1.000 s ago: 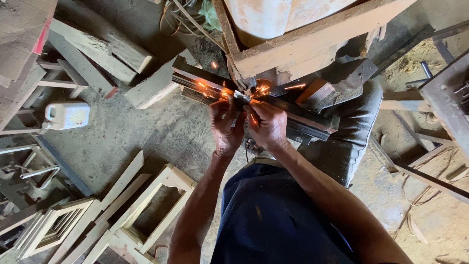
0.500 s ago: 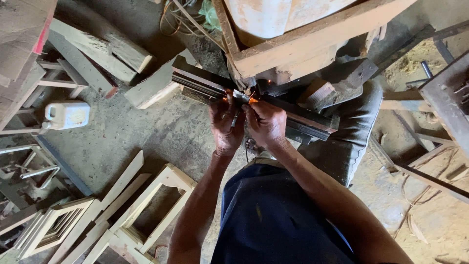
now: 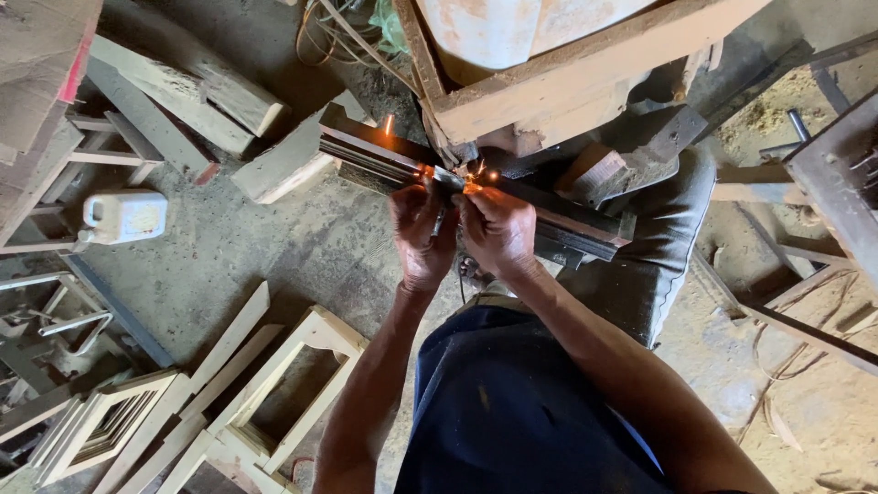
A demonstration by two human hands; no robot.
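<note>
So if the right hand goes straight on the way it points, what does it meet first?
Probably the dark metal bar where sparks fly; the right hand looks almost on it already, though depth is unclear.

Single head view, looking steeply down from above, fairly close on both hands [image 3: 462, 229], workshop floor [image 3: 274, 256] around them

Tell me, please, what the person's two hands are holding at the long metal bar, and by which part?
Both the left hand and right hand close around a small dark tool sparking against the metal bar; which part each grip takes cannot be told.
</note>
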